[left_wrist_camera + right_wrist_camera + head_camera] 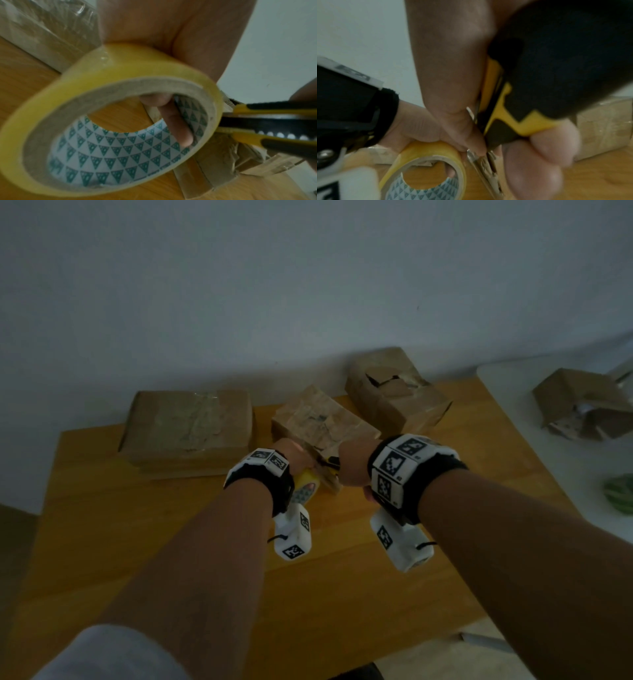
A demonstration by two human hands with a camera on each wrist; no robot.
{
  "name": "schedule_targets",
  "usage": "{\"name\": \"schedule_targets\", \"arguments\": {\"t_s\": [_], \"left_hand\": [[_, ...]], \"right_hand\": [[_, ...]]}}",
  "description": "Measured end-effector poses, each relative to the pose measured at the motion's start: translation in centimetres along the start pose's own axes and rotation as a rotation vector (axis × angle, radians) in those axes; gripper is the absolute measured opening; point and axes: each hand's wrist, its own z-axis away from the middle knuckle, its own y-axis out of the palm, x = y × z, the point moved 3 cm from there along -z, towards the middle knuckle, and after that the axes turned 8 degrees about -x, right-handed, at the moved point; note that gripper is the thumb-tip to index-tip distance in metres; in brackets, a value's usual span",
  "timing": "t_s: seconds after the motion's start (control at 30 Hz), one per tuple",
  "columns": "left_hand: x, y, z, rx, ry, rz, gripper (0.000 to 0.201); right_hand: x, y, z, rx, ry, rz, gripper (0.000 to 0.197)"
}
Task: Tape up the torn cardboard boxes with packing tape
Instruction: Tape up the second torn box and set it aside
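My left hand (291, 455) grips a yellow roll of packing tape (306, 487), with a finger (173, 121) through its patterned core (120, 148). My right hand (352, 465) grips a yellow and black utility knife (503, 111). The knife's metal blade (481, 169) sits right beside the roll's edge (460, 162). Both hands hover at the near end of the middle torn cardboard box (322, 419), whose crumpled top carries clear tape. The strip of tape between roll and box is hidden behind the hands.
A flat taped box (188, 426) lies left on the wooden table (137, 525). A box with a torn hole (394, 392) stands at the back right. Another torn box (582, 405) and a green object (620, 494) sit on a white surface (513, 392) to the right.
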Motion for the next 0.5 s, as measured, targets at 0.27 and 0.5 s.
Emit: {"name": "schedule_targets", "arguments": {"t_s": [0.27,0.5], "left_hand": [[-0.1,0.0,0.6,0.079,0.087,-0.226,0.04],[2.2,0.0,0.1,0.102,-0.031,-0.106,0.043]], "right_hand": [[0.7,0.1,0.6,0.021,-0.032,0.016,0.03],[-1.4,0.5,2.3,0.045,-0.008,-0.027,0.032]]}}
